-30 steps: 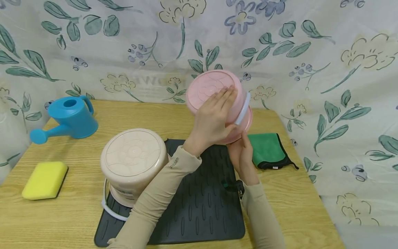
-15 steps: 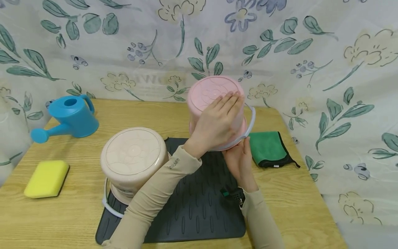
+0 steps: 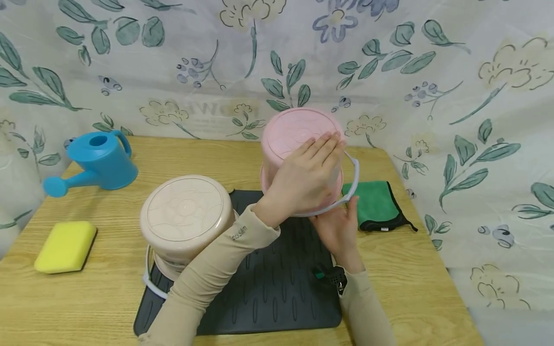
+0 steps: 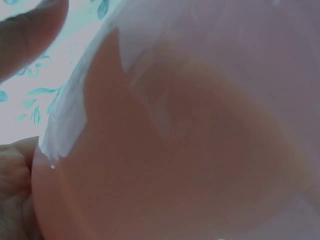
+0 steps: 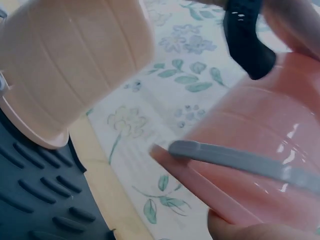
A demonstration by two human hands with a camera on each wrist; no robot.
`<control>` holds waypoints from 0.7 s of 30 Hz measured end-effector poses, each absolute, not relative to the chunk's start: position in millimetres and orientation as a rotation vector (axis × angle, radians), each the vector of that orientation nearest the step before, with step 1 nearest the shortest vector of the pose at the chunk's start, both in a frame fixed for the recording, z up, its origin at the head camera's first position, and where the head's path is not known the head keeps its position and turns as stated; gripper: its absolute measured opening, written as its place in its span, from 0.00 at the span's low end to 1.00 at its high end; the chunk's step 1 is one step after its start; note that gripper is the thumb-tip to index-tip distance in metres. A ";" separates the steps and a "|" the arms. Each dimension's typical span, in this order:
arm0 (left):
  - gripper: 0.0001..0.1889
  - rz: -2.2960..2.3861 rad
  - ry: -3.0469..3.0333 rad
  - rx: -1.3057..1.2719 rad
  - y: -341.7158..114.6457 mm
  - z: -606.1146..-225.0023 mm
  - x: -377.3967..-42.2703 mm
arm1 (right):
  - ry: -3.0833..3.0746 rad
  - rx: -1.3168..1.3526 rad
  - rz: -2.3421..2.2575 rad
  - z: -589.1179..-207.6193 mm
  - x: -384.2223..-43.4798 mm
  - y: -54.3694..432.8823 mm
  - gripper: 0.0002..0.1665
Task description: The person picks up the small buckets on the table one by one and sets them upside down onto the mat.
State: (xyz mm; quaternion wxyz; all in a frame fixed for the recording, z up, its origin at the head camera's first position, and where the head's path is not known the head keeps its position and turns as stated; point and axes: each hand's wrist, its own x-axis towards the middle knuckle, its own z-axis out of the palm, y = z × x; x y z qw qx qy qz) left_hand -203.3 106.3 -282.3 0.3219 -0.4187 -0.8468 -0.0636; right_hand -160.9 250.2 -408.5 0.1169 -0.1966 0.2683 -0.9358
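A pink bucket is held upside down, slightly tilted, above the back of the dark mat. My left hand lies across its base and side with straight fingers. Below, my right hand holds the bucket by its rim; its fingers are largely hidden underneath. The grey-blue bucket handle hangs out on the right, near my right thumb. In the right wrist view the rim and grey handle show close up. Pink plastic of the bucket fills most of the left wrist view.
An upturned beige bucket stands on the left of the dark ridged mat, close to my left forearm. A blue watering can and a yellow sponge sit further left. A green cloth lies right of the bucket.
The pink bucket has come down a little and stands less tilted. Its handle has swung outward to the right. My left fingers have slid slightly right and down; my right hand has shifted slightly down.
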 end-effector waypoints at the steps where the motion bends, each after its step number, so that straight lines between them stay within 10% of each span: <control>1: 0.36 -0.169 -2.245 -1.115 104.0 -281.0 -202.3 | 0.762 -0.578 -2.719 -408.6 -158.8 251.5 0.48; 21: 0.43 0.060 -2.396 -1.401 93.8 -294.4 -158.7 | 0.413 -0.329 -2.512 -431.8 -127.5 257.2 0.39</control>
